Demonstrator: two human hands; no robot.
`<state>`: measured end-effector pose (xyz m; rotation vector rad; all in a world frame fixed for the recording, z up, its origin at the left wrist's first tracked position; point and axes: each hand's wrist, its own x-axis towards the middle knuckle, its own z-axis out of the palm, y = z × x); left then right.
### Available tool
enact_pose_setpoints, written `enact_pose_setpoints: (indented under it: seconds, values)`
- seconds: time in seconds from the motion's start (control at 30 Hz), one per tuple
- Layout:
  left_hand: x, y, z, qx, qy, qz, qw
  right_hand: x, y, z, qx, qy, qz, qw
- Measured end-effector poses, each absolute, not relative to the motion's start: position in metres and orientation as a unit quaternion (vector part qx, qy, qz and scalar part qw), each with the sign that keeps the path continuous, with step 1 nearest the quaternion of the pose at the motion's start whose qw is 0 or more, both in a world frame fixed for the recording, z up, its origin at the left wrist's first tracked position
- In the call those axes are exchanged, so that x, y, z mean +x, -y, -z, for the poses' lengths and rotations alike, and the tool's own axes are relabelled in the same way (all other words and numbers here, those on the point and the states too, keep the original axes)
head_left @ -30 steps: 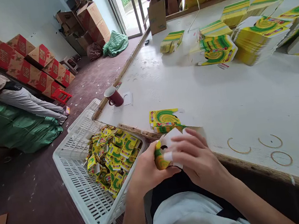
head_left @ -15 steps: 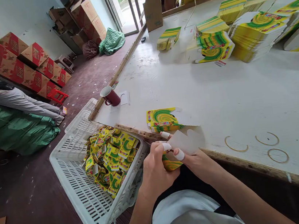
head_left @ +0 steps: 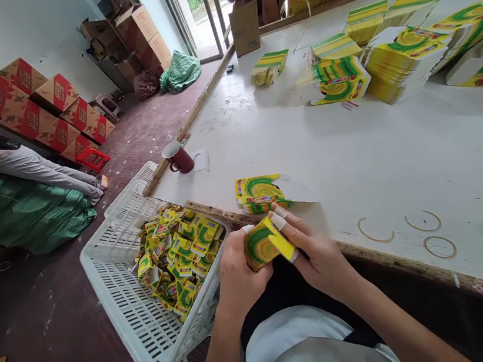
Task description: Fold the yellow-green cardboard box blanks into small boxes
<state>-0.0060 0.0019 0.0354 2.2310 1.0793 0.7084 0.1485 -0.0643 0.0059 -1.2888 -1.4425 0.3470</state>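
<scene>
A yellow and green printed carton (head_left: 260,245) is held between my two hands over the table's front edge. My left hand (head_left: 240,267) grips its left side, thumb below and fingers behind. With white-taped fingers, my right hand (head_left: 310,246) pinches a yellow end flap on the carton's right side. Just beyond my hands, a small stack of flat cartons (head_left: 260,190) lies on the white table (head_left: 262,136). To the left, a white plastic basket (head_left: 116,280) holds a heap of folded small cartons (head_left: 184,254).
A maroon mug (head_left: 180,158) stands near the table's left edge. Several stacks of flat cartons (head_left: 399,65) sit at the far right. Rubber bands (head_left: 439,247) lie at the right front. One person stands at left by green sacks (head_left: 26,203); another sits beyond the table.
The white inner side of the carton has turned away and its printed face now shows. My right hand has moved from the blank panel to the folded yellow flap.
</scene>
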Motion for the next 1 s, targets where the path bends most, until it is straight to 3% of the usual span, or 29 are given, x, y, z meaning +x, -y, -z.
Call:
enact_pose_setpoints:
  seconds: [0.4,0.7,0.83,1.0]
  values:
    - [-0.009,-0.018,-0.058,0.867,-0.367,-0.179,0.286,0.183,0.058,-0.015,-0.504,0.682,-0.244,0.471]
    - [-0.003,-0.008,-0.054,0.850,-0.380,-0.192,0.309,0.155,0.063,-0.010,-0.501,0.565,-0.362,0.546]
    - [-0.019,-0.017,-0.048,0.827,-0.420,-0.204,0.313,0.149,0.055,-0.009,-0.552,0.575,-0.271,0.540]
    - [-0.063,-0.050,-0.043,0.705,-0.613,-0.350,0.074,0.178,0.027,-0.011,-0.691,0.526,-0.072,0.491]
